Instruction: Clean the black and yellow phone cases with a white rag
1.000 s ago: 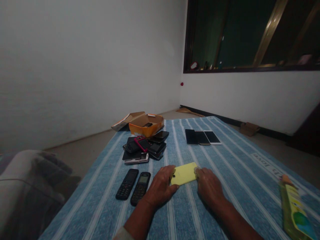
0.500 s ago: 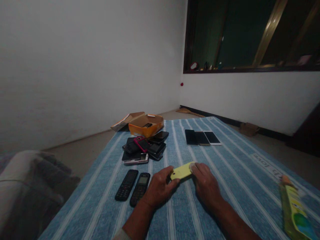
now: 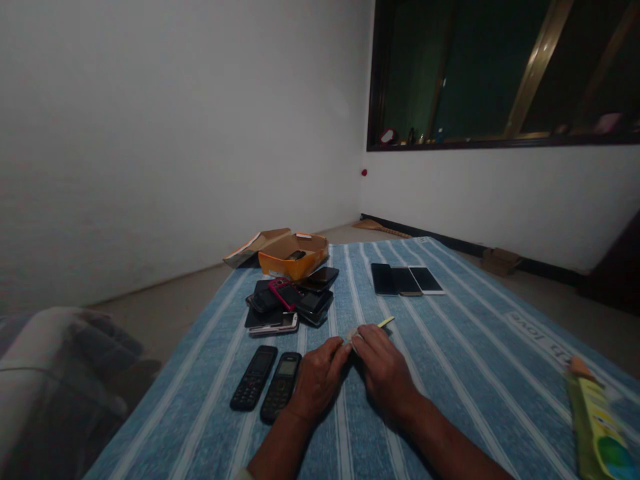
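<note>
A yellow phone [image 3: 386, 322] is mostly hidden by my fingers; only a thin edge shows beyond my right hand. My left hand [image 3: 320, 373] is closed on its near left end. Curled over the phone, my right hand [image 3: 384, 368] presses a small whitish piece of cloth [image 3: 353, 335] against it, close to my left fingertips. Two black keypad phones, one on the left [image 3: 254, 378] and one on the right [image 3: 281, 388], lie side by side by my left wrist. Beyond them is a loose pile of phones [image 3: 290, 301], one with a pink frame.
An open orange box [image 3: 295, 268] with a dark phone inside stands behind the pile. Three phones [image 3: 407, 280] lie in a row at the far right of the blue striped cloth [image 3: 450, 373]. A yellow-green packet [image 3: 600, 427] lies at the right edge. White walls stand beyond.
My right hand has slid left along the phone with the pale cloth, close to my left hand. The phone has turned from its flat yellow back to nearly edge-on.
</note>
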A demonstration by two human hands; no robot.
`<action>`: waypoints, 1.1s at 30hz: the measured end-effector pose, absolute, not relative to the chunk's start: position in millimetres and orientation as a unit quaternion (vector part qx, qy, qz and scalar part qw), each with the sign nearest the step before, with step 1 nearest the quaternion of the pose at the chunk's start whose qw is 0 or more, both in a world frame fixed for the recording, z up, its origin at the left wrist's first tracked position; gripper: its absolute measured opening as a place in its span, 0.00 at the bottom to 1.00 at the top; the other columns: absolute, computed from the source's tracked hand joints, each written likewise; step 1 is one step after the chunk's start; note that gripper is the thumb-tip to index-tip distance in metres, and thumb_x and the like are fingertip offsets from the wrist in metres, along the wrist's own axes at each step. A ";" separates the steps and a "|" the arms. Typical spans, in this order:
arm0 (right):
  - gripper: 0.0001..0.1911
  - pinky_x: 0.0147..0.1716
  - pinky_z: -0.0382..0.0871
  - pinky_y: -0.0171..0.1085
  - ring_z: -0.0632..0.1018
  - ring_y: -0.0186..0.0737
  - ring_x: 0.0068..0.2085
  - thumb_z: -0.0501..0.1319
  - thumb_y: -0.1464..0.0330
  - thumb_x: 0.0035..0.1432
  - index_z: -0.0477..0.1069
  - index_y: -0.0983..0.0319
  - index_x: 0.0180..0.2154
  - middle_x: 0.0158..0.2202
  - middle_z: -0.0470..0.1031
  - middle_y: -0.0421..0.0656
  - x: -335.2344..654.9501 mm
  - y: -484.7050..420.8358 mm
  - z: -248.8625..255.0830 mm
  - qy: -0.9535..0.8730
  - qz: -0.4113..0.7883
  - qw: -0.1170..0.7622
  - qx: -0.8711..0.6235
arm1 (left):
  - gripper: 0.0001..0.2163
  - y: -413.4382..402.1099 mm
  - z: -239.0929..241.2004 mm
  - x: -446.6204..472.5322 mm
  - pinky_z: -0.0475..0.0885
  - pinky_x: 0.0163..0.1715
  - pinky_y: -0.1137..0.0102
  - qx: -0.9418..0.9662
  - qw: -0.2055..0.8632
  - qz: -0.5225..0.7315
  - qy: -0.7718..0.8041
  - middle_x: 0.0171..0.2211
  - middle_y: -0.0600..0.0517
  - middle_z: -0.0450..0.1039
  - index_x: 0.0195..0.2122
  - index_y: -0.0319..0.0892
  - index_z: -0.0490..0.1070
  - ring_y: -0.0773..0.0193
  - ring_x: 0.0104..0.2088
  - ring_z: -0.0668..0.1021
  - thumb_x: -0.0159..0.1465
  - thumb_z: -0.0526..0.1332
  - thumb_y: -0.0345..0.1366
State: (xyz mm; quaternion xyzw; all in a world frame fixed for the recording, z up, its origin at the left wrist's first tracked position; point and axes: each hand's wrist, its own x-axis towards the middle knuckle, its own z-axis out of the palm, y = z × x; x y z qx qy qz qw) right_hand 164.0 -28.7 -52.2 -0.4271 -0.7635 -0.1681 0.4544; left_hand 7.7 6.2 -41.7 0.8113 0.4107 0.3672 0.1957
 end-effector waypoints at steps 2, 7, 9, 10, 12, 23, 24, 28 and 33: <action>0.15 0.50 0.71 0.47 0.73 0.48 0.49 0.50 0.78 0.63 0.70 0.66 0.48 0.44 0.74 0.53 166.7 -25.7 -50.1 -0.771 -0.152 0.452 -0.421 | 0.13 6.3 -42.6 7.9 0.72 0.33 0.71 0.810 0.195 0.370 0.412 0.29 0.51 0.77 0.35 0.44 0.71 0.63 0.30 0.80 0.70 0.49 0.41; 0.15 0.49 0.72 0.48 0.74 0.47 0.49 0.51 0.77 0.63 0.71 0.64 0.48 0.45 0.75 0.52 183.1 -20.0 -50.9 -0.766 -0.135 0.452 -0.438 | 0.16 5.3 -44.1 8.7 0.71 0.30 0.72 0.811 0.170 0.373 0.418 0.27 0.52 0.76 0.33 0.44 0.71 0.64 0.28 0.79 0.70 0.47 0.41; 0.16 0.49 0.73 0.49 0.74 0.48 0.49 0.51 0.77 0.63 0.71 0.63 0.48 0.45 0.75 0.52 192.0 -15.0 -53.7 -0.752 -0.143 0.458 -0.452 | 0.17 5.9 -44.7 8.6 0.71 0.30 0.72 0.811 0.163 0.375 0.419 0.26 0.52 0.75 0.33 0.43 0.72 0.64 0.27 0.79 0.71 0.46 0.40; 0.17 0.49 0.73 0.49 0.74 0.48 0.50 0.51 0.78 0.62 0.71 0.63 0.49 0.45 0.75 0.51 196.1 -12.0 -55.5 -0.743 -0.150 0.463 -0.459 | 0.16 6.4 -45.0 8.4 0.71 0.29 0.72 0.810 0.162 0.376 0.420 0.26 0.52 0.75 0.33 0.43 0.72 0.64 0.27 0.79 0.71 0.47 0.40; 0.18 0.50 0.73 0.51 0.74 0.48 0.50 0.51 0.79 0.61 0.72 0.62 0.49 0.45 0.76 0.51 202.6 -5.9 -59.3 -0.727 -0.165 0.474 -0.469 | 0.16 7.9 -45.6 8.1 0.71 0.29 0.72 0.807 0.165 0.380 0.420 0.26 0.52 0.75 0.33 0.43 0.72 0.64 0.27 0.79 0.71 0.47 0.40; 0.24 0.52 0.72 0.53 0.72 0.50 0.56 0.48 0.82 0.59 0.70 0.64 0.52 0.48 0.75 0.53 193.9 1.9 -74.2 -0.704 -0.186 0.493 -0.476 | 0.17 11.0 -47.5 7.7 0.70 0.27 0.73 0.792 0.194 0.401 0.418 0.24 0.53 0.72 0.29 0.44 0.69 0.65 0.25 0.76 0.70 0.46 0.39; 0.24 0.53 0.72 0.53 0.72 0.50 0.56 0.48 0.81 0.59 0.70 0.63 0.53 0.49 0.75 0.53 191.4 1.5 -75.3 -0.706 -0.186 0.491 -0.476 | 0.17 11.4 -47.7 7.6 0.70 0.27 0.73 0.790 0.199 0.401 0.418 0.24 0.53 0.72 0.28 0.44 0.69 0.65 0.25 0.76 0.70 0.46 0.39; 0.24 0.53 0.72 0.53 0.72 0.50 0.57 0.49 0.81 0.59 0.68 0.64 0.54 0.51 0.75 0.53 180.6 -1.7 -77.7 -0.714 -0.187 0.489 -0.466 | 0.17 13.6 -49.2 6.6 0.71 0.28 0.73 0.784 0.216 0.405 0.418 0.24 0.53 0.71 0.28 0.44 0.68 0.66 0.26 0.75 0.70 0.46 0.40; 0.25 0.54 0.71 0.53 0.70 0.50 0.58 0.47 0.82 0.58 0.68 0.65 0.54 0.52 0.74 0.53 173.2 -5.9 -75.8 -0.717 -0.189 0.485 -0.464 | 0.17 15.4 -54.1 5.2 0.71 0.28 0.73 0.781 0.227 0.405 0.418 0.24 0.53 0.71 0.27 0.44 0.68 0.66 0.26 0.74 0.70 0.47 0.41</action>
